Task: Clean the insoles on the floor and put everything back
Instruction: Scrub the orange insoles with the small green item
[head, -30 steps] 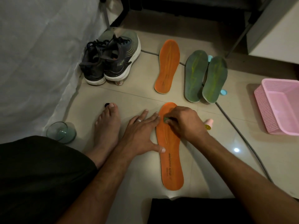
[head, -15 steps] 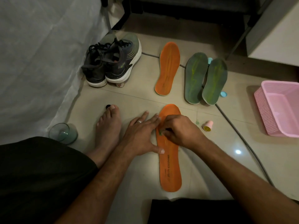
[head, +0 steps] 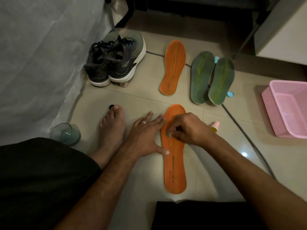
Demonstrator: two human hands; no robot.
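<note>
On the tiled floor (head: pixel 132 100), the left hand (head: pixel 144 136) lies flat against the near orange insole (head: pixel 174 163); the right hand (head: pixel 186 128) pinches a small green object (head: pixel 167 134) on it.

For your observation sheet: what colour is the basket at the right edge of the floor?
Pink, with a fine mesh-patterned wall: the basket shows best in the head view.

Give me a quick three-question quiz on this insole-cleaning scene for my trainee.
1. True or false: the left hand lies flat, steadying the near orange insole.
2. How many green insoles lie on the floor?
3. The right hand pinches: A) a small green scrubbing piece B) the pink basket C) a shoe

Key: 1 true; 2 two; 3 A.
</note>
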